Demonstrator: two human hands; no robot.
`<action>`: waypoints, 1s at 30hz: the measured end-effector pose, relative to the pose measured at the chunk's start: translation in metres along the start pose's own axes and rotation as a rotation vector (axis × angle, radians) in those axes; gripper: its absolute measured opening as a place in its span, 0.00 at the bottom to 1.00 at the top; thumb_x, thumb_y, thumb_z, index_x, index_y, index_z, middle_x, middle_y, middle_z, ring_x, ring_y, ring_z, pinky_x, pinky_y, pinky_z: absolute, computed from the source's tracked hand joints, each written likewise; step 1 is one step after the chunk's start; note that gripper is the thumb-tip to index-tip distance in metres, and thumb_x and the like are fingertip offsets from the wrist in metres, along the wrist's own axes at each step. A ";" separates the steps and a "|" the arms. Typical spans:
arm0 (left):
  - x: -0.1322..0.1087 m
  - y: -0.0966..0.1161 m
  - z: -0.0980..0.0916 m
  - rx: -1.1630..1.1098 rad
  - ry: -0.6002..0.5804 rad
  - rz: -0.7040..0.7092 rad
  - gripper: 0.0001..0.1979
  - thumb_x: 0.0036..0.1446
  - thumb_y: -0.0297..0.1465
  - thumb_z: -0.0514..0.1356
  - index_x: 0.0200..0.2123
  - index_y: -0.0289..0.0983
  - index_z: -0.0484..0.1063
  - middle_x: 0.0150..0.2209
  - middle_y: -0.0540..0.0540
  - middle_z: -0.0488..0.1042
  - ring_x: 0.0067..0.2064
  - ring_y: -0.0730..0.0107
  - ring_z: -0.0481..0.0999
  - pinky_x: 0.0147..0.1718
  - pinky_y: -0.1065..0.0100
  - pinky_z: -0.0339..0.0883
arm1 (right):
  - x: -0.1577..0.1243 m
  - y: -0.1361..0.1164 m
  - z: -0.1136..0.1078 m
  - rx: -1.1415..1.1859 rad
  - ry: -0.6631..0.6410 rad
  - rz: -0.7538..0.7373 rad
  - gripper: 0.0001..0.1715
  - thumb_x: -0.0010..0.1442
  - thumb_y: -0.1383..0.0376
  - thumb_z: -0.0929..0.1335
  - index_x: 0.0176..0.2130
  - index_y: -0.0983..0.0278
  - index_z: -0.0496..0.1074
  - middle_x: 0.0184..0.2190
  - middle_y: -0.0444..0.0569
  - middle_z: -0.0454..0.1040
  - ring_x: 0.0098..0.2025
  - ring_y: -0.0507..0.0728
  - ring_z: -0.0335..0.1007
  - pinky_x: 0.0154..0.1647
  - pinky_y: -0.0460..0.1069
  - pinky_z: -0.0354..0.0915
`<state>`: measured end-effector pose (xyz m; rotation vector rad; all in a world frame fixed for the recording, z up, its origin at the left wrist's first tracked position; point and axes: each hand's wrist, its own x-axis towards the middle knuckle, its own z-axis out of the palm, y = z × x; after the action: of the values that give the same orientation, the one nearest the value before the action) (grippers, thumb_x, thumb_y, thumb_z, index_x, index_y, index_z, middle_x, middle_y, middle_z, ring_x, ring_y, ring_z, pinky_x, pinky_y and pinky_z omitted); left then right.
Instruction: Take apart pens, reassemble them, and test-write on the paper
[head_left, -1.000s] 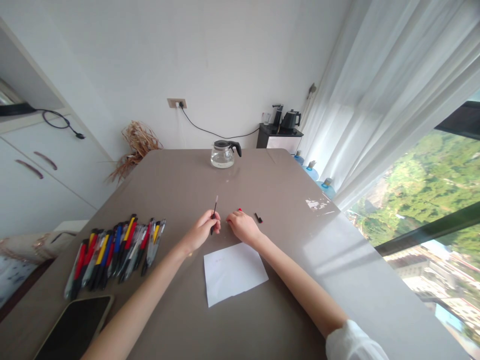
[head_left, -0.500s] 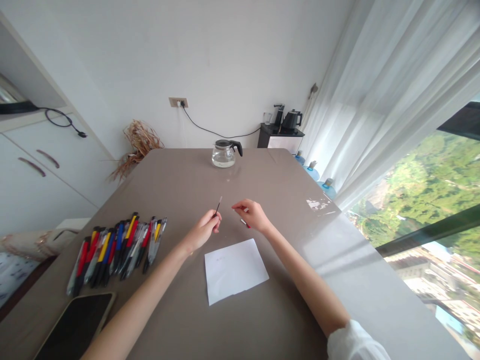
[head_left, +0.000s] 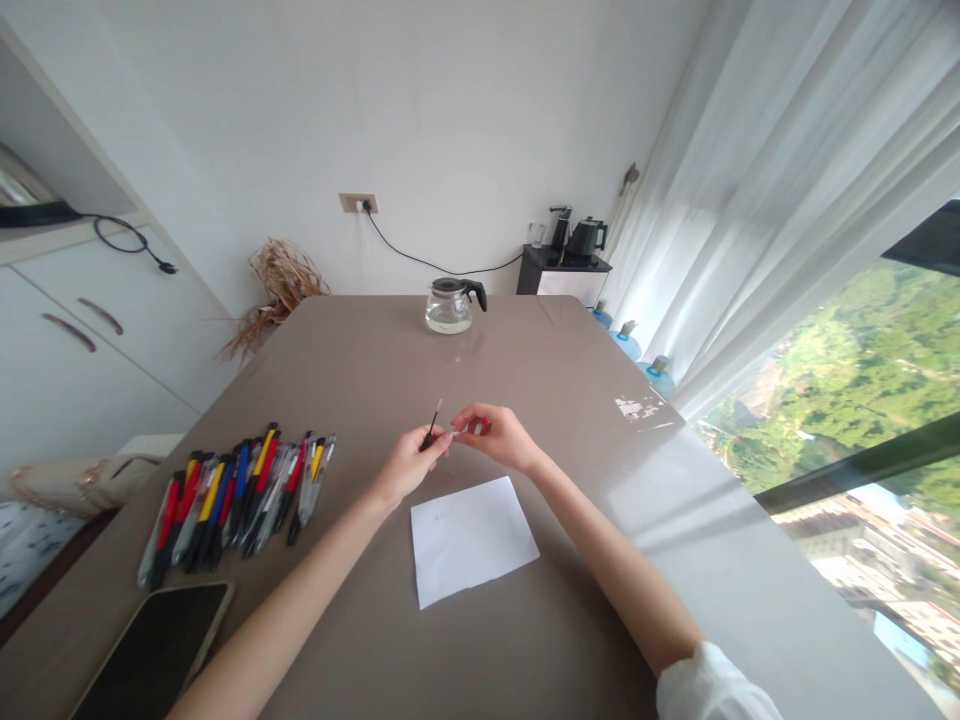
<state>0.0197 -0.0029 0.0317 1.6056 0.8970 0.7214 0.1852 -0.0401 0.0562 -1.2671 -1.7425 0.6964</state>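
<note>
My left hand (head_left: 407, 463) pinches a thin dark pen refill (head_left: 433, 424) that points up and away from me. My right hand (head_left: 499, 436) is closed on a clear pen barrel with a red part (head_left: 475, 428), held level, its open end close to my left fingertips. Both hands hover just above the grey-brown table (head_left: 555, 400), a little beyond a white sheet of paper (head_left: 470, 539). A row of several pens with red, yellow, blue and black grips (head_left: 240, 495) lies to the left.
A dark phone or tablet (head_left: 154, 655) lies at the near left corner. A glass coffee pot (head_left: 451, 305) stands at the far edge. A white cabinet is on the left; curtains and a window on the right.
My right hand picked the red pen part off the table and brought it left to my left hand. The small black piece beside it is no longer visible. The left hand rose slightly.
</note>
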 end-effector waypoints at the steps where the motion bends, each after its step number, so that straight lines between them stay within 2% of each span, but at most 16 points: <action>1: 0.000 0.000 -0.001 -0.004 0.003 -0.001 0.15 0.49 0.42 0.53 0.31 0.35 0.66 0.23 0.52 0.63 0.19 0.82 0.57 0.19 0.75 0.51 | 0.000 0.000 -0.001 -0.005 -0.003 -0.001 0.10 0.49 0.63 0.65 0.34 0.65 0.69 0.30 0.45 0.72 0.29 0.48 0.65 0.28 0.42 0.59; 9: -0.001 0.003 0.001 -0.020 -0.009 -0.040 0.16 0.48 0.42 0.54 0.33 0.35 0.67 0.26 0.50 0.68 0.20 0.82 0.58 0.20 0.75 0.52 | -0.001 -0.003 0.000 -0.060 -0.042 -0.011 0.07 0.50 0.66 0.64 0.32 0.65 0.69 0.29 0.44 0.71 0.29 0.47 0.64 0.28 0.42 0.59; 13: -0.001 0.002 0.000 -0.009 0.019 -0.024 0.15 0.48 0.42 0.54 0.32 0.35 0.66 0.26 0.50 0.68 0.19 0.82 0.58 0.20 0.75 0.53 | 0.000 0.000 -0.005 -0.158 -0.057 0.000 0.09 0.50 0.67 0.64 0.36 0.64 0.68 0.31 0.44 0.71 0.30 0.48 0.65 0.32 0.43 0.58; 15: 0.000 0.002 -0.002 -0.010 0.033 -0.013 0.14 0.48 0.41 0.54 0.31 0.35 0.65 0.26 0.50 0.68 0.20 0.82 0.59 0.20 0.75 0.53 | 0.000 0.005 -0.012 -0.292 -0.021 0.067 0.11 0.52 0.65 0.63 0.38 0.63 0.68 0.32 0.44 0.71 0.31 0.48 0.65 0.33 0.43 0.58; 17: 0.001 0.001 -0.003 -0.013 0.044 -0.017 0.13 0.48 0.40 0.54 0.31 0.35 0.65 0.26 0.50 0.68 0.19 0.82 0.59 0.20 0.75 0.54 | -0.001 0.012 -0.017 -0.485 0.016 0.197 0.11 0.54 0.63 0.62 0.38 0.62 0.68 0.33 0.46 0.70 0.33 0.50 0.65 0.32 0.43 0.57; 19: 0.002 0.000 -0.003 -0.018 0.050 -0.033 0.12 0.48 0.39 0.53 0.31 0.36 0.64 0.26 0.50 0.68 0.19 0.82 0.58 0.19 0.75 0.54 | -0.002 0.020 -0.017 -0.658 -0.029 0.316 0.12 0.53 0.61 0.62 0.38 0.62 0.69 0.35 0.48 0.69 0.34 0.51 0.65 0.31 0.44 0.57; 21: 0.003 -0.002 -0.002 -0.021 0.051 -0.047 0.11 0.49 0.39 0.52 0.30 0.36 0.63 0.26 0.51 0.68 0.18 0.83 0.57 0.19 0.75 0.54 | -0.003 0.025 -0.014 -0.774 -0.126 0.372 0.13 0.52 0.59 0.64 0.37 0.61 0.69 0.36 0.48 0.68 0.35 0.52 0.65 0.29 0.44 0.57; 24: 0.004 -0.004 -0.002 -0.025 0.039 -0.039 0.10 0.49 0.38 0.52 0.30 0.36 0.62 0.26 0.51 0.68 0.18 0.83 0.56 0.19 0.76 0.54 | -0.003 0.031 -0.006 -0.870 -0.226 0.379 0.13 0.51 0.58 0.64 0.36 0.60 0.70 0.37 0.48 0.67 0.36 0.52 0.65 0.29 0.43 0.57; 30: 0.003 -0.001 -0.003 -0.081 0.000 -0.050 0.09 0.50 0.36 0.51 0.29 0.36 0.61 0.26 0.51 0.68 0.18 0.84 0.55 0.19 0.76 0.53 | -0.002 0.034 0.000 -0.969 -0.243 0.373 0.10 0.54 0.63 0.62 0.34 0.64 0.70 0.34 0.51 0.69 0.34 0.53 0.67 0.31 0.45 0.60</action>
<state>0.0182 0.0011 0.0317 1.5063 0.8942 0.7144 0.2011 -0.0309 0.0274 -2.2731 -2.1586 0.1640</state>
